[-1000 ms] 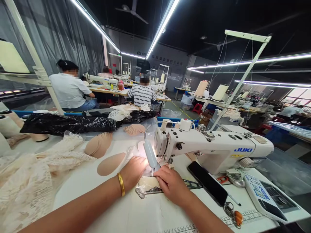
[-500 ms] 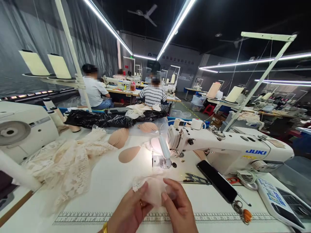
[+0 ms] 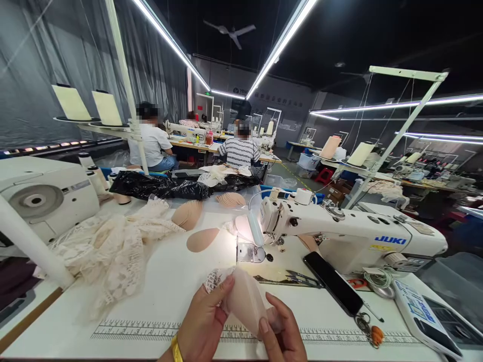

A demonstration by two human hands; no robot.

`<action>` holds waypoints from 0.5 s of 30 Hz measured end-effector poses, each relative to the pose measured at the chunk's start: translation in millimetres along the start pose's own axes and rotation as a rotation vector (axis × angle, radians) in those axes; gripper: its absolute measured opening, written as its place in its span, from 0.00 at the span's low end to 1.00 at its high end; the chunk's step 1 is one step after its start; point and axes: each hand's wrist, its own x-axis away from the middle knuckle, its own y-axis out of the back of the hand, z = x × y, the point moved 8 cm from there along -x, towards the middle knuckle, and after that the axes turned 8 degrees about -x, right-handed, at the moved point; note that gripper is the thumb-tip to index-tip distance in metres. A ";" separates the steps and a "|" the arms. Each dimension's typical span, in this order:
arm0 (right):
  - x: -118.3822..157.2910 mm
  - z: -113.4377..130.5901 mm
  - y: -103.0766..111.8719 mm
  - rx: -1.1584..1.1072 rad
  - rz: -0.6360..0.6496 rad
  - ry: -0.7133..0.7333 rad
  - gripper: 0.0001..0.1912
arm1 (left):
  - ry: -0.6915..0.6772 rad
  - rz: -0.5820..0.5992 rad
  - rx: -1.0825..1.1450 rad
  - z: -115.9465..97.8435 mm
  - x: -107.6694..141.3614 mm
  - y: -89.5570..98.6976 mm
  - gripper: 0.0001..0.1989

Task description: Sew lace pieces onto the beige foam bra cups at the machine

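Left hand and right hand grasp curved, sheer beige fabric cup above white tabletop front edge; even tension advisable.

Left grip and right grip hold pale cup over bench; sewing machine beyond both grips, phone to their right.

Left hand and right hand near each other, fingers bent.
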 end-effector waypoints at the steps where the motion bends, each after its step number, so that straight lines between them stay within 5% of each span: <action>1: -1.7 -0.5 -3.4 -0.037 0.015 -0.018 0.30 | -0.005 -0.004 -0.013 -1.1 0.8 0.2 0.21; 6: -18.7 5.8 -19.5 -0.214 0.094 -0.103 0.42 | 0.027 0.037 0.014 2.2 1.1 -3.1 0.22; 11: -24.6 11.6 -17.8 -0.181 0.098 -0.081 0.42 | 0.163 0.014 0.092 18.1 -2.0 -1.9 0.11; 15: -19.3 8.9 -17.0 -0.110 0.127 -0.045 0.38 | 0.106 -0.021 0.051 14.5 -6.0 -2.2 0.13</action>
